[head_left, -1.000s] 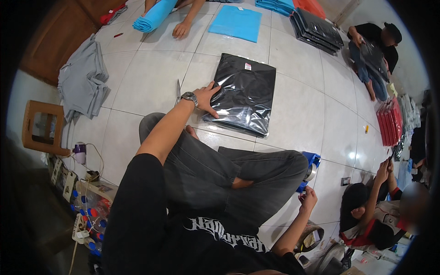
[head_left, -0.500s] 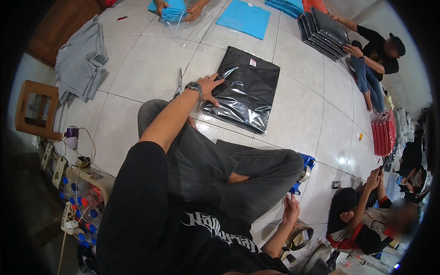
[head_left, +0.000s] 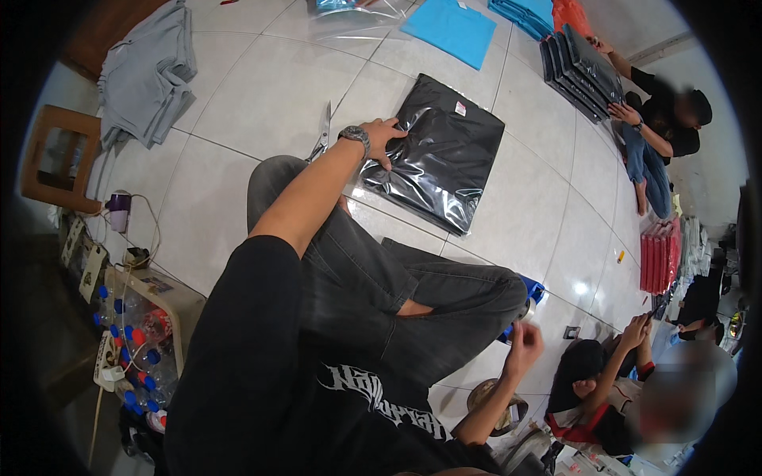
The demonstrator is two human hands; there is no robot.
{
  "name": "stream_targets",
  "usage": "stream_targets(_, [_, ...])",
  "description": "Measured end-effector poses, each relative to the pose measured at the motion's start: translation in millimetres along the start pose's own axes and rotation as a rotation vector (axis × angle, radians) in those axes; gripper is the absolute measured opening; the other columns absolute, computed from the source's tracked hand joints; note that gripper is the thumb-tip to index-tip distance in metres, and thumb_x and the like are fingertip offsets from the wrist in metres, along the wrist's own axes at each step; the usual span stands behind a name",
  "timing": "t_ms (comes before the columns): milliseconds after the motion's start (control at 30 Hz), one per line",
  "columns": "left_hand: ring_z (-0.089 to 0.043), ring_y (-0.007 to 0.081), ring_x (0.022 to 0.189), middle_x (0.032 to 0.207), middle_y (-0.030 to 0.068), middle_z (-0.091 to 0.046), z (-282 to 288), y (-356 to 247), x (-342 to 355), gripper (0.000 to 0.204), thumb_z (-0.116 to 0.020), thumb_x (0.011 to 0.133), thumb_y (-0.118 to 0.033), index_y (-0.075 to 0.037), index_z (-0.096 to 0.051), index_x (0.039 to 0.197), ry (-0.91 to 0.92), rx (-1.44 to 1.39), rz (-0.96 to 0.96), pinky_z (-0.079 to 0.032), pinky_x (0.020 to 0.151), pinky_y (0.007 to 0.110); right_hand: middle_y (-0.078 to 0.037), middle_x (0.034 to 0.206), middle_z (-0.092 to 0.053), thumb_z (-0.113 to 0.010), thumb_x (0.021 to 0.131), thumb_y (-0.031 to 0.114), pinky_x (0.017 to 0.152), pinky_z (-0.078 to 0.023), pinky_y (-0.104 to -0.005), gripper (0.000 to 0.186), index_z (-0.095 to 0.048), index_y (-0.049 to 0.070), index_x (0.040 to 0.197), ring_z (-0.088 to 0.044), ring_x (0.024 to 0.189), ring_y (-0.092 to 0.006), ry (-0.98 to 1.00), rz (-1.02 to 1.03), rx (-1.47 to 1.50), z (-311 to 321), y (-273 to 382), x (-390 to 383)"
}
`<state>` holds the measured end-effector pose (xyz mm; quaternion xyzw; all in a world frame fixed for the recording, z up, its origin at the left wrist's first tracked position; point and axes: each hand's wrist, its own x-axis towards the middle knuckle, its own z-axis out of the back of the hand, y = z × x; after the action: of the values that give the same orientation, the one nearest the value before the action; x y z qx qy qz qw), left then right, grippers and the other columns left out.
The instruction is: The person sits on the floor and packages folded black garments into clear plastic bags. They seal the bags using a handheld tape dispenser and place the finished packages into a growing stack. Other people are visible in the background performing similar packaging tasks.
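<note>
My left hand [head_left: 385, 140] lies with spread fingers on the left side of a folded black garment in a clear plastic bag [head_left: 448, 151], which rests flat on the tiles. Open scissors [head_left: 324, 135] lie on the floor just left of that wrist. My right hand [head_left: 524, 349] is closed, thumb and fingers drawn together, beside my right knee. Close above it stands a blue tape dispenser [head_left: 535, 292], partly hidden by the knee. Whatever the right fingers pinch is too small to make out.
Grey garments [head_left: 147, 75] lie at far left, a blue folded shirt [head_left: 452, 30] beyond the bag. A person at far right handles stacked black packages [head_left: 579, 71]. Red packages [head_left: 659, 254] stand at right; another seated person [head_left: 591, 381] is nearer. A crate of bottles [head_left: 143, 333] sits at left.
The view has shifted, so most of the floor scene sits differently in it. My right hand has risen slightly and its fingers have curled in. My left hand stays on the bagged garment.
</note>
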<state>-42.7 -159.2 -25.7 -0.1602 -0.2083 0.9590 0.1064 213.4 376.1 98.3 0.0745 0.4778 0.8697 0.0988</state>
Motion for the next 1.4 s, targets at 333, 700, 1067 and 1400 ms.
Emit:
stream_targets(333, [-0.045, 0.0373, 0.148, 0.175, 0.009, -0.026, 13.6, -5.3, -2.5, 0.117, -0.101, 0.055, -0.033, -0.029, -0.048, 0.159, 0.042, -0.038, 0.003, -0.044, 0.118, 0.048, -0.014, 0.084, -0.071, -0.08, 0.084, 0.02, 0.07, -0.053, -0.0478, 0.017, -0.072, 0.005, 0.084, -0.07, 0.081, -0.0366, 1.038, 1.005, -0.725, -273.5, 150.2, 196.3])
stream_targets(700, [-0.047, 0.0316, 0.145, 0.171, 0.0039, -0.033, 10.7, 1.8, 1.5, 0.112, -0.101, 0.055, -0.03, -0.032, -0.053, 0.156, 0.043, -0.08, 0.033, -0.044, 0.115, 0.05, -0.016, 0.081, -0.073, -0.069, 0.082, 0.013, 0.075, -0.058, -0.0486, 0.008, -0.077, 0.01, 0.082, -0.074, 0.084, -0.0355, 1.334, 1.209, -1.193, -367.6, 166.3, 217.9])
stream_targets(1067, [-0.043, 0.0317, 0.149, 0.171, 0.0028, -0.032, 11.4, -2.7, 5.2, 0.111, -0.101, 0.056, -0.03, -0.034, -0.053, 0.156, 0.058, -0.07, 0.046, -0.041, 0.117, 0.052, -0.017, 0.082, -0.075, -0.068, 0.083, 0.009, 0.074, -0.06, -0.0464, 0.009, -0.077, 0.006, 0.079, -0.076, 0.083, -0.0348, 1.181, 1.298, -1.212, -372.6, 147.5, 217.8])
stream_targets(1400, [-0.045, 0.0319, 0.147, 0.171, 0.0032, -0.034, 3.4, 3.5, 3.0, 0.111, -0.101, 0.055, -0.031, -0.033, -0.054, 0.155, -0.004, -0.085, 0.02, -0.044, 0.114, 0.051, -0.015, 0.105, -0.073, -0.077, 0.078, 0.01, 0.079, -0.057, -0.0477, 0.022, -0.072, 0.008, 0.099, -0.072, 0.095, -0.0355, 0.84, 1.007, -0.795, -333.2, 150.8, 227.2])
